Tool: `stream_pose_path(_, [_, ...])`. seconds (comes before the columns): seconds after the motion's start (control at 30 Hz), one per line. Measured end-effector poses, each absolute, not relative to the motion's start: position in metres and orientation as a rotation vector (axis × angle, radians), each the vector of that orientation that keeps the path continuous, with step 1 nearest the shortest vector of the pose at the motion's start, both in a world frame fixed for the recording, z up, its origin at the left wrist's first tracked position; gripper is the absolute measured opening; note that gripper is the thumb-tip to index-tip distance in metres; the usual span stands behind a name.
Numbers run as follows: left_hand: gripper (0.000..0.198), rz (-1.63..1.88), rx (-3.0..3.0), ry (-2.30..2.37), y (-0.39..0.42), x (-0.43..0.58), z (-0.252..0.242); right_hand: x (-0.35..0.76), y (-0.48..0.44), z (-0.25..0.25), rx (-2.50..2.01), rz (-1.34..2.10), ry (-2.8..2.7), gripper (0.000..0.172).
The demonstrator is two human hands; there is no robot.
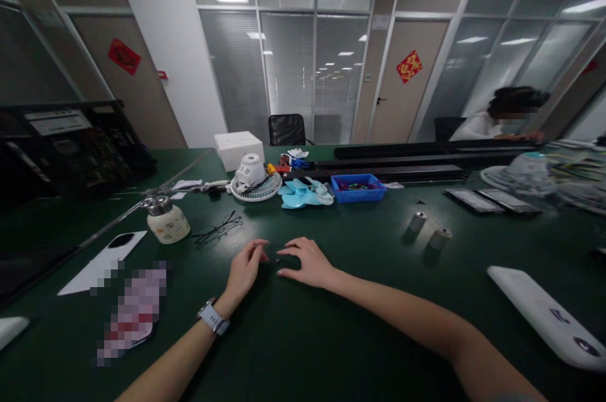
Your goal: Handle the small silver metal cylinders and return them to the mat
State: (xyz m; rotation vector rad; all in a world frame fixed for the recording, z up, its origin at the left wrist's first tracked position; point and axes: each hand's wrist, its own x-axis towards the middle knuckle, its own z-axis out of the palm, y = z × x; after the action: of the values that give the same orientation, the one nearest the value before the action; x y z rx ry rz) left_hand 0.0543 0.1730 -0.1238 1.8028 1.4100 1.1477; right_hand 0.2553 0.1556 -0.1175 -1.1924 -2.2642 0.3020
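Both of my hands hover low over the middle of the dark green table (303, 339). My right hand (307, 263) points left, its thumb and fingers spread apart around a tiny dark piece (278, 260), too small to name. Just across from it, my left hand (246, 268) is loosely curved, thumb and fingertips a little apart, with nothing visible in them. A watch with a pale strap (214, 317) is on the left wrist. Eyeglasses (218, 228) lie beyond my left hand, to its left.
Farther back are a white fan part (255, 186), light blue fan blades (296, 195) and a blue tray (358, 194) of small parts. Metal cylinders (440, 238) stand at right, near a white casing (544, 313). A patterned jar (168, 225) stands left. Another person (487, 124) sits far right.
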Motion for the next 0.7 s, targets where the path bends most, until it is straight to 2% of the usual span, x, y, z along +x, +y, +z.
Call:
stream_pose_path(0.13, [0.040, 1.105, 1.823, 1.366, 0.171, 0.053, -0.124, 0.236, 0.169, -0.127, -1.232, 0.318, -2.225, 0.021])
stream_pose_path(0.27, [0.040, 1.060, 1.855, 1.380, 0.171, 0.053, -0.124, 0.283, 0.154, -0.115, -1.203, 0.204, -2.233, 0.017])
stream_pose_path(0.4, [0.040, 1.018, 1.864, 1.379, 0.169, 0.054, -0.121, 0.395, 0.129, -0.093, -1.410, -0.057, -2.089, 0.022])
stream_pose_path(0.57, [0.042, 0.951, 1.888, 1.421, 0.168, 0.055, -0.117, 0.544, 0.100, -0.080, -1.816, -0.463, -1.546, 0.036])
stream_pose_path(0.7, [0.045, 0.932, 1.899, 1.441, 0.171, 0.055, -0.117, 0.588, 0.085, -0.089, -2.077, -0.381, -1.419, 0.037])
